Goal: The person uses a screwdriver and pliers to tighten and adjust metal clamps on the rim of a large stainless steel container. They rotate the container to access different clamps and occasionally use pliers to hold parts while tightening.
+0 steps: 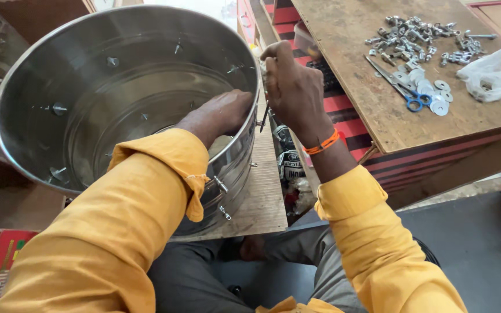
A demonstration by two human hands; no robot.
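A: Reaching into the steel drum [117, 87], the left hand [221, 113] is seen pressed flat against the inner wall near the rim, fingers loosely curled; whether anything is pinched under them cannot be told.

B: And the right hand [294, 87]?

A: It is held just outside the same stretch of wall, closed in a fist around a thin tool whose tip is hidden against the metal. An orange wristband [323, 143] is worn on that wrist. The drum is tilted toward the person, resting on a wooden board [265, 191] below both hands.

B: Risks noted?

A: A slip is judged likely if the tool is pushed off line, since the polished wall gives little grip. The left fingers could be caught on a protruding bolt end [59, 108] inside. The tilted drum might roll if the bracing hand is lifted.

B: Surface and room?

A: To the right of the right hand, a worn plywood bench [366, 116] is strewn with loose bolts and washers [418, 40], blue-handled scissors [404, 93] and a crumpled plastic bag [494, 72]. A grey floor [471, 249] is seen beneath.
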